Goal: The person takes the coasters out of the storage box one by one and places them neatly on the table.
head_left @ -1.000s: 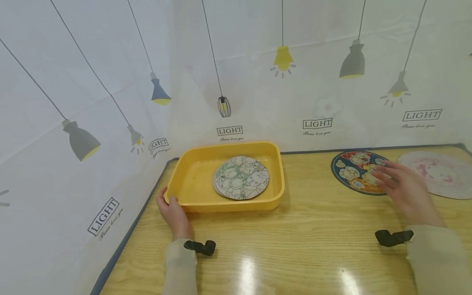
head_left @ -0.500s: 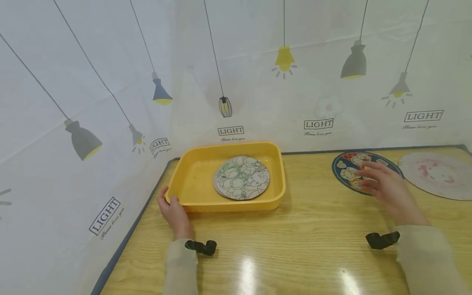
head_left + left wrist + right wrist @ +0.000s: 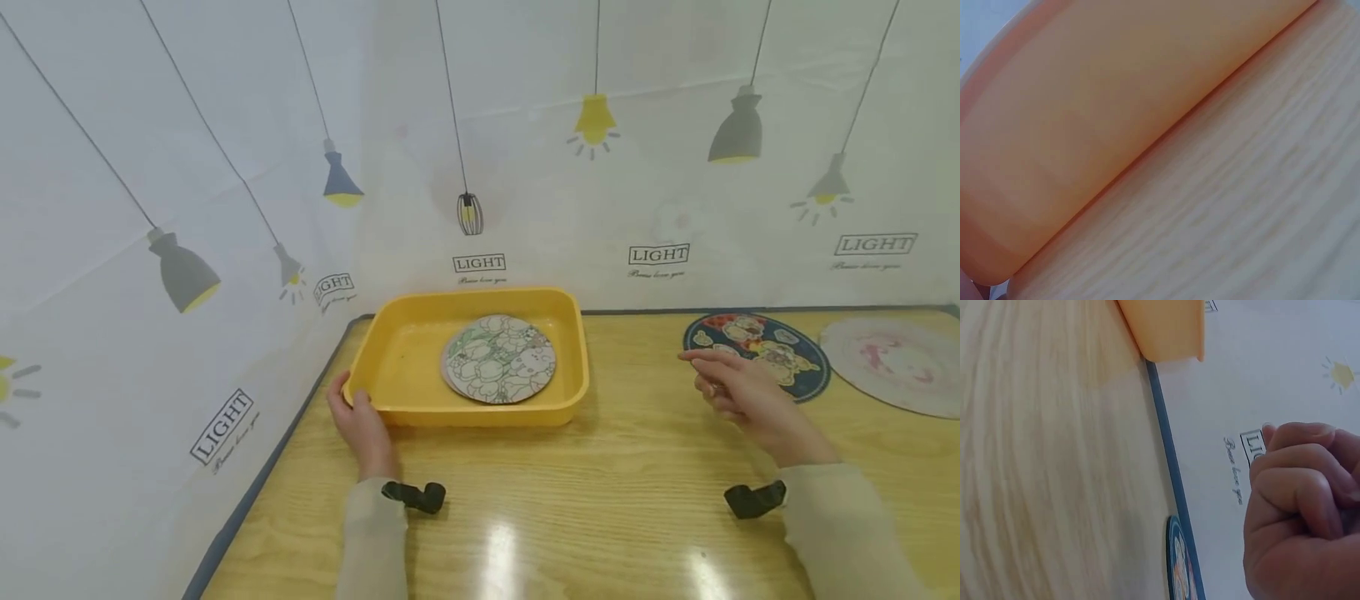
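My left hand [image 3: 365,433] grips the near left corner of a yellow plastic tray [image 3: 480,415], with the thumb at the rim and the fingers along the left side. Inside the tray, right of its middle, lies a round board [image 3: 500,360] printed with a flower and bear line drawing. Another round edge peeks out beneath it. My right hand [image 3: 750,404] hovers above the table, in front of a dark blue round board [image 3: 791,362] with cartoon pictures. Its fingers [image 3: 1297,487] are curled in the right wrist view, and I see nothing held in them.
A larger pale disc with pink marks [image 3: 900,367] lies at the far right, beside the blue board. The wooden table [image 3: 600,517] meets a white sheet [image 3: 540,192] with printed lamps at the back and left. Dark blue edging [image 3: 1169,450] runs along that border.
My right hand has moved left from over the blue board, and its fingers have curled in. The left hand stays on the tray corner. The head view has shifted slightly.
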The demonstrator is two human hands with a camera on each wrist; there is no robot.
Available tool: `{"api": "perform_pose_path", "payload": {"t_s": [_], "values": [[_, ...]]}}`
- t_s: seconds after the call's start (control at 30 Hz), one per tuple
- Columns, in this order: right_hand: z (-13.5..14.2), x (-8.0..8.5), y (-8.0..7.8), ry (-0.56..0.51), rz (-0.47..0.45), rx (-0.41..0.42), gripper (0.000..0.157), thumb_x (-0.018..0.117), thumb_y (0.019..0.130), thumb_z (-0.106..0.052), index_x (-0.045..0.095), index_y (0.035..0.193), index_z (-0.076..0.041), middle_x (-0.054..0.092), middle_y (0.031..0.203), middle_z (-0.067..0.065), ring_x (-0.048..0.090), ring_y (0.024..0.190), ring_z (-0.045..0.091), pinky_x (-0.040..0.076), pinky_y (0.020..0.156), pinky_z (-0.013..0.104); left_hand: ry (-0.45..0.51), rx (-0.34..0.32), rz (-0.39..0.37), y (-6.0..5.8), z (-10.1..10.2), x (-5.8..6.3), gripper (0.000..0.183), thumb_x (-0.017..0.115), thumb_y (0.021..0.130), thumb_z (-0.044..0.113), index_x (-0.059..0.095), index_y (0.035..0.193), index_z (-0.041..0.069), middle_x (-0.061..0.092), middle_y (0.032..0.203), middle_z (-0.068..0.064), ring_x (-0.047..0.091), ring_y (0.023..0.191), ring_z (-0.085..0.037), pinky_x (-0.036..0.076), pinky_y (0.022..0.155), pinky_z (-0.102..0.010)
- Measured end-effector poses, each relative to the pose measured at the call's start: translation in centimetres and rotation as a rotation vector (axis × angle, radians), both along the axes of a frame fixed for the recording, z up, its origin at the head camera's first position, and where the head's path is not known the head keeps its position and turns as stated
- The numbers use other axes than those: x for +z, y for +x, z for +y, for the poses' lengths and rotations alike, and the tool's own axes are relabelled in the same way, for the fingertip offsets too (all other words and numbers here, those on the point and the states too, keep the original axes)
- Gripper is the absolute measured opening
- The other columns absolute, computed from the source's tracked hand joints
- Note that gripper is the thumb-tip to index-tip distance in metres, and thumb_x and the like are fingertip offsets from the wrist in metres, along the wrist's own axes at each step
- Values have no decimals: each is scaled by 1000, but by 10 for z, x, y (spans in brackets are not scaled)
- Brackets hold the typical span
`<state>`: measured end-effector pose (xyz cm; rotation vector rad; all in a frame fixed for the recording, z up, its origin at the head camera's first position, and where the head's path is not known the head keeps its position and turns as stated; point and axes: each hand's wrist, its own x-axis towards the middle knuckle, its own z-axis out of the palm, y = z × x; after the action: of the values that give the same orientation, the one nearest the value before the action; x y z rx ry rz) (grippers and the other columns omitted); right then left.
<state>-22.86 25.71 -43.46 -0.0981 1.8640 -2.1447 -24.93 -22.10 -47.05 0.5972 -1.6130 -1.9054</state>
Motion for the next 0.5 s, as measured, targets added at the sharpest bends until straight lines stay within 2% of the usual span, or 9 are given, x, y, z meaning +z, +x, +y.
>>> {"api": "perform_pose_path", "payload": {"t_s": [0.13, 0.23, 0.37, 0.5], "values": [[-13, 4, 1, 123, 20, 28, 37, 46, 94, -36, 46, 126, -18, 49, 73, -6, 29, 45, 5, 17, 49, 36, 12, -6, 4, -2, 1, -1, 42, 36, 87, 9, 43, 126, 23, 44, 131, 5, 47, 115, -19, 39, 93, -33], [-23, 8, 2, 193, 47, 45, 42, 44, 94, -39, 45, 128, -14, 47, 73, -6, 29, 45, 4, 18, 49, 37, 15, -5, 3, -3, 1, -1, 43, 36, 87, 9, 43, 126, 23, 44, 131, 4, 48, 115, -19, 39, 92, -32], [-37, 12, 4, 227, 80, 56, 46, 45, 94, -39, 46, 129, -10, 48, 71, -4, 29, 44, 5, 19, 46, 37, 16, 3, 11, -3, 1, -1, 42, 36, 87, 9, 44, 126, 22, 45, 130, 4, 48, 114, -19, 39, 92, -32], [-50, 15, 7, 278, 101, 64, 45, 44, 94, -40, 47, 129, -10, 50, 73, -2, 28, 44, 7, 24, 43, 34, 19, 3, 19, -2, 0, -1, 40, 36, 88, 10, 44, 126, 22, 45, 129, 4, 49, 114, -19, 40, 93, -33]]}}
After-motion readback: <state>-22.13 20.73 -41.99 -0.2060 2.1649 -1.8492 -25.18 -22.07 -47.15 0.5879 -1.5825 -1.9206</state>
